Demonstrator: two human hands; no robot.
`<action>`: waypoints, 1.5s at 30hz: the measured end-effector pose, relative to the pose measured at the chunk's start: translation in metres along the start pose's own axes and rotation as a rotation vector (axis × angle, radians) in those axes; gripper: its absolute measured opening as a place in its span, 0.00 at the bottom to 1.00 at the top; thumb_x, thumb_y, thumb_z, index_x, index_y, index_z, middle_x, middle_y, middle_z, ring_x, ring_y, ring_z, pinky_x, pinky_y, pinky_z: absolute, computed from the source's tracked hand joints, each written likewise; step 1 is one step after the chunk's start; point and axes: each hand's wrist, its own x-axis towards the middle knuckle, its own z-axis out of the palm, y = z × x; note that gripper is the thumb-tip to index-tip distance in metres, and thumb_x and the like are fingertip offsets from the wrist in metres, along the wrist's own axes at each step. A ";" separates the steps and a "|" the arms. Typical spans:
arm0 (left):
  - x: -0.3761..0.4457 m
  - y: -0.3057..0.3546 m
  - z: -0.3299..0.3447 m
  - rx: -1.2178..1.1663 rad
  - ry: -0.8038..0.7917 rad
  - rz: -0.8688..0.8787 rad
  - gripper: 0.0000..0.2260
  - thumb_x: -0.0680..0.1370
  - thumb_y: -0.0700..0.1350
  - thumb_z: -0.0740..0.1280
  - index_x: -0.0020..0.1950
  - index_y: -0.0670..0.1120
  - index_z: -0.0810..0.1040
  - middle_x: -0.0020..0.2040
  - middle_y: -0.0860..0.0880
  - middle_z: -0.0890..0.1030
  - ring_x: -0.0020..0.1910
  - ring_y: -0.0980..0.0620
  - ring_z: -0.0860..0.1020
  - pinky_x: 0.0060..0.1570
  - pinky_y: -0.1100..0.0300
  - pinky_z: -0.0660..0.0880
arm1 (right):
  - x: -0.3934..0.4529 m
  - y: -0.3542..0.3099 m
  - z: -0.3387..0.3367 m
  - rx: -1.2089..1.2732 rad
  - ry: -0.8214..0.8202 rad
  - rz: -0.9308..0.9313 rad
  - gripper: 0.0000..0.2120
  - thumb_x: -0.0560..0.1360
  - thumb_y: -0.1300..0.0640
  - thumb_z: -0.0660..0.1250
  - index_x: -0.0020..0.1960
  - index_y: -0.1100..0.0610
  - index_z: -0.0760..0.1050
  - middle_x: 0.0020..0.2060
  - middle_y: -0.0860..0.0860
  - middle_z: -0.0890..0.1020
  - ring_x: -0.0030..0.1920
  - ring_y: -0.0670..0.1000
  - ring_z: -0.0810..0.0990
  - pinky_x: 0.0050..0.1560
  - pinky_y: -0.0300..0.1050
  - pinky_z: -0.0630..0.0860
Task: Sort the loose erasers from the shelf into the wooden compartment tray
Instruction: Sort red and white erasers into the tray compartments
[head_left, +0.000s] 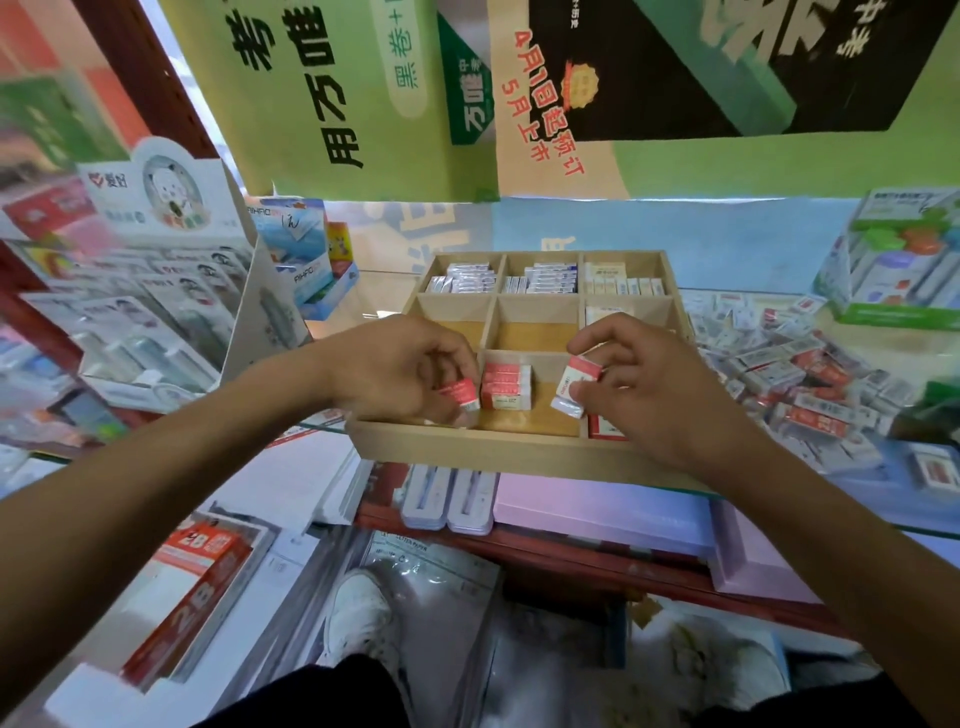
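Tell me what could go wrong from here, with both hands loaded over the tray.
1. The right hand pinches two erasers loosely; one might slip into the wrong compartment.
2. The left hand, setting its eraser down, could topple the red stack beside it.
3. The wooden tray overhangs the shelf edge; pressing could tip it.

— What colours are the small wrapped erasers in the pale wooden compartment tray (467, 452)?
— Red-and-white sleeves (506, 387) in the near row; white and blue ones (550, 278) at the back.
— And the loose pile on the shelf (810, 384)?
— White, red bands.
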 end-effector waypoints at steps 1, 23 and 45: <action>0.001 0.001 0.001 -0.031 0.048 0.006 0.13 0.68 0.45 0.78 0.49 0.55 0.80 0.40 0.58 0.80 0.39 0.58 0.77 0.45 0.61 0.77 | 0.000 0.000 0.000 0.012 0.004 0.003 0.13 0.72 0.62 0.73 0.50 0.49 0.75 0.40 0.48 0.81 0.36 0.48 0.83 0.42 0.51 0.80; 0.009 0.031 0.030 -0.308 0.116 0.040 0.11 0.68 0.45 0.79 0.48 0.51 0.82 0.35 0.49 0.82 0.35 0.49 0.83 0.44 0.54 0.81 | 0.002 0.004 -0.007 0.061 -0.016 0.053 0.12 0.72 0.63 0.72 0.51 0.52 0.76 0.41 0.51 0.83 0.38 0.52 0.83 0.35 0.40 0.76; 0.030 0.020 0.036 0.381 0.174 0.056 0.06 0.66 0.44 0.73 0.36 0.53 0.77 0.38 0.57 0.75 0.41 0.55 0.76 0.43 0.55 0.78 | -0.003 0.002 -0.007 0.054 0.022 0.019 0.14 0.73 0.63 0.72 0.54 0.49 0.77 0.43 0.52 0.82 0.41 0.55 0.83 0.42 0.48 0.79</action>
